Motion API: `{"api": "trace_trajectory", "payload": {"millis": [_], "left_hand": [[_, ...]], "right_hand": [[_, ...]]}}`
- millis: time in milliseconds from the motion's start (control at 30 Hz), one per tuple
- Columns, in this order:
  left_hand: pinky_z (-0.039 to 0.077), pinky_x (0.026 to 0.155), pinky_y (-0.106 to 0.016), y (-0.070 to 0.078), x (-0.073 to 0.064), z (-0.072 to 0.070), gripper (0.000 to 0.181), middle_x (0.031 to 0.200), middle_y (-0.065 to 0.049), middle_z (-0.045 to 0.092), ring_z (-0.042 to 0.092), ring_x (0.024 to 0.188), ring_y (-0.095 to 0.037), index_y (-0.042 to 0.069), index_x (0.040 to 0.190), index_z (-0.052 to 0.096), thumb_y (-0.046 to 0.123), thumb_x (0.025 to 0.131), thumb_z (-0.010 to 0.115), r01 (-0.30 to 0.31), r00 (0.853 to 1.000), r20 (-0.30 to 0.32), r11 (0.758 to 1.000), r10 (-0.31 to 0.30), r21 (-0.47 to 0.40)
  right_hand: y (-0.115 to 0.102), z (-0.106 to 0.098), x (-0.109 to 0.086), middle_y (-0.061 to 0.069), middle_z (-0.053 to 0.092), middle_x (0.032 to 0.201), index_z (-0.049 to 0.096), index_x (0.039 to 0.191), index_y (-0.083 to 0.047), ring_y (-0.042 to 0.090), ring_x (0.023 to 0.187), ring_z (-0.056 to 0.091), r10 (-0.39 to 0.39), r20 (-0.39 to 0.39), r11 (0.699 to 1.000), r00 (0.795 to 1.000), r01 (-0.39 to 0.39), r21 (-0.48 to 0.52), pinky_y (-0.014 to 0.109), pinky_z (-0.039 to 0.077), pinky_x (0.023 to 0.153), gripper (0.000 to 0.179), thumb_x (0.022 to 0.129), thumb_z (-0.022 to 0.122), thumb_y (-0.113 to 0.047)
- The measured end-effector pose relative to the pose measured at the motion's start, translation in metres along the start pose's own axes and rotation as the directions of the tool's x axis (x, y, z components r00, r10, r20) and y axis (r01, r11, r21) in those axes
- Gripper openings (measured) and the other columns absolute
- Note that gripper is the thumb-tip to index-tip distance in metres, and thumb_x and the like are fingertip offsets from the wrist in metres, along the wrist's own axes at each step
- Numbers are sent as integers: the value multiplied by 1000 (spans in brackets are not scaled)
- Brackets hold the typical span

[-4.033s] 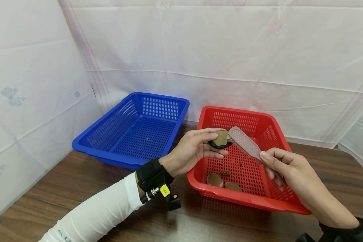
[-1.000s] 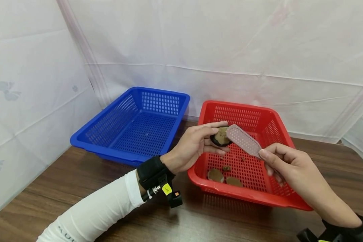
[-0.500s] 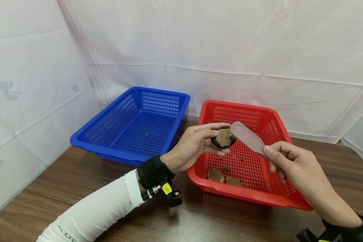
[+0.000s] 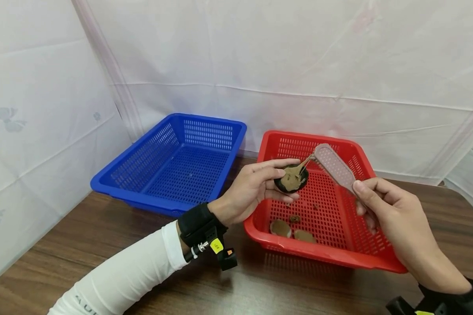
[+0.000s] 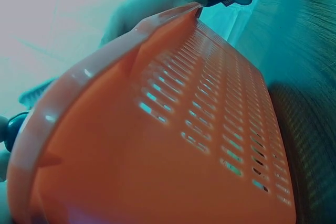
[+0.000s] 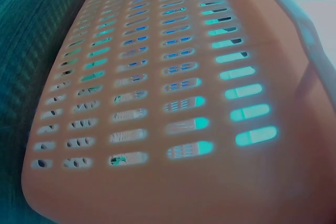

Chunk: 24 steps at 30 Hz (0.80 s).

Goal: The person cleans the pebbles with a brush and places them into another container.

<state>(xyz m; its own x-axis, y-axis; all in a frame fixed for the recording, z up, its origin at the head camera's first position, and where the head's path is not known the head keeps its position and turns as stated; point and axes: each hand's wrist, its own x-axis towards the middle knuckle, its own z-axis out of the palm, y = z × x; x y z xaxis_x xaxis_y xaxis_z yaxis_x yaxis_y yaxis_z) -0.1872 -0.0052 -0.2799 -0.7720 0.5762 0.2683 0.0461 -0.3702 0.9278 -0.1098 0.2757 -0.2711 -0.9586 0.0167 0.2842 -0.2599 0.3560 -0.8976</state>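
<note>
Over the red basket's left side, my left hand [image 4: 256, 183] holds a small round black-rimmed piece with a tan, sticky-looking face [image 4: 291, 180], thumb on its near edge. My right hand [image 4: 394, 210] pinches the handle end of a pale pink dotted brush [image 4: 335, 166], its head up and to the left. Stringy tan strands [image 4: 305, 165] stretch between the brush head and the round piece. In the left wrist view the basket wall covers most of both hands; the brush [image 5: 35, 94] and dark piece [image 5: 14, 132] peek past its rim. The right wrist view shows only basket wall.
The red basket [image 4: 311, 253] has two flat round tan pieces [image 4: 280, 228] and a few brown crumbs [image 4: 294, 218] on its floor. To its left sits a blue basket [image 4: 128, 192]. Both stand on a wooden table [image 4: 173, 284] before white cloth walls [image 4: 280, 52].
The brush has pulled up and right, off the round piece, drawing out tan strands. Earlier its bristles touched the face, which now looks rougher. My left hand has barely moved.
</note>
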Motion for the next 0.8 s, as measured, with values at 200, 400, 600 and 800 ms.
{"api": "trace_trajectory", "payload": {"millis": [200, 400, 600, 800], "left_hand": [[61, 96, -48, 1, -1, 0, 46, 136, -26, 64, 77, 101, -28, 1, 156, 51, 9, 110, 50, -5, 1000, -7, 1000, 5, 19], [59, 99, -49, 1, 0, 0, 45, 142, -24, 63, 76, 104, -29, 2, 156, 51, 9, 111, 47, 5, 1000, -24, 1000, -4, 13], [60, 97, -48, 2, 1, 1, 45, 144, -21, 62, 75, 108, -35, 1, 155, 53, 7, 110, 48, 6, 1000, -29, 1000, -6, 4], [60, 97, -48, 1, 1, 1, 45, 142, -20, 64, 75, 106, -36, 0, 153, 54, 6, 109, 48, 5, 1000, -10, 1000, -4, 6]], "right_hand": [[-1, 3, -4, 7, 59, 74, 67, 101, -8, 23, 55, 49, -93, 148, 993, 985, 102, -60, 39, 38, 41, 11, 109, 62, -13], [-1, 6, -3, 9, 60, 75, 67, 96, -14, 23, 56, 51, -87, 170, 971, 982, 122, -207, 37, 40, 42, 14, 109, 65, -19], [-2, 5, -3, 8, 61, 76, 69, 96, -14, 22, 56, 51, -57, 117, 962, 991, 86, -259, 37, 37, 44, 16, 108, 67, -24], [-3, 4, -2, 7, 61, 76, 69, 97, -12, 21, 57, 51, -28, 95, 969, 995, 50, -243, 37, 37, 44, 18, 108, 67, -26]]}}
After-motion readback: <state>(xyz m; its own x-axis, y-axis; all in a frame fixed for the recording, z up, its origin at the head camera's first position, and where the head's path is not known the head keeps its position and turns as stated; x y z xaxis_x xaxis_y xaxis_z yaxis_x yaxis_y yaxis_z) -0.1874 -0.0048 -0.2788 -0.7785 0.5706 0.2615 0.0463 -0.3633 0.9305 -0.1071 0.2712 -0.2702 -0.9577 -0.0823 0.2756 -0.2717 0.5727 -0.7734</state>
